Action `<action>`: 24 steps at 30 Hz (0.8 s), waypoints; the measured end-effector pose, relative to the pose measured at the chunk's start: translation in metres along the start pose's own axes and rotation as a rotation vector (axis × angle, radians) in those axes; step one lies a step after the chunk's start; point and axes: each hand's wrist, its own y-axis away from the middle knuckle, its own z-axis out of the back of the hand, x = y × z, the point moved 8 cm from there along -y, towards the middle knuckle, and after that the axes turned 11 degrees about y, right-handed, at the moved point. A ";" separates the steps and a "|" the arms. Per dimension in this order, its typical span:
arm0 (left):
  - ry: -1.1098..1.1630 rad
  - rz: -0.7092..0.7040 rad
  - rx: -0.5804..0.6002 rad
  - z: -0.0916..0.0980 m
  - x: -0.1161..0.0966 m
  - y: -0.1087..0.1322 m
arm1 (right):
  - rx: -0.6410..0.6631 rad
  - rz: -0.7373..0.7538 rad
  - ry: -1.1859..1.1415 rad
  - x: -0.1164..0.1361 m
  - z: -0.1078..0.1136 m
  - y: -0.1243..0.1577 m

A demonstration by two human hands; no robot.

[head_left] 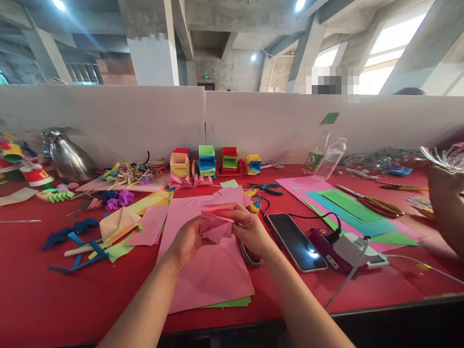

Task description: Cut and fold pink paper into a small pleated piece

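Note:
Both my hands hold a folded piece of pink paper (216, 226) above the middle of the table. My left hand (188, 239) grips its left side, thumb near the lower folds. On the other side, my right hand (251, 231) has its fingers closed around the paper's right edge. Beneath them lies a large pink sheet (208, 278), with a bit of green paper (232, 303) showing under its near edge. Smaller pink pieces (149, 224) lie to the left of that sheet. Part of a dark scissors-like handle (253, 258) shows beside my right wrist.
A phone (297, 241) and a purple power strip (326, 253) with cables lie at right. Scissors (377, 205) rest by green and blue sheets (357, 212). Folded paper boxes (206, 162) stand at the back; a steel jug (67, 154) is far left. Another person's hand (447, 208) is at right.

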 end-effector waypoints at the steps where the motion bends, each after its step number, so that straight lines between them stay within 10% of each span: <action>1: 0.030 0.012 0.008 -0.001 -0.001 0.001 | -0.003 0.007 0.011 0.001 0.001 0.000; 24: 0.154 0.004 -0.066 0.003 0.002 0.003 | -0.014 0.202 0.206 0.017 -0.013 0.002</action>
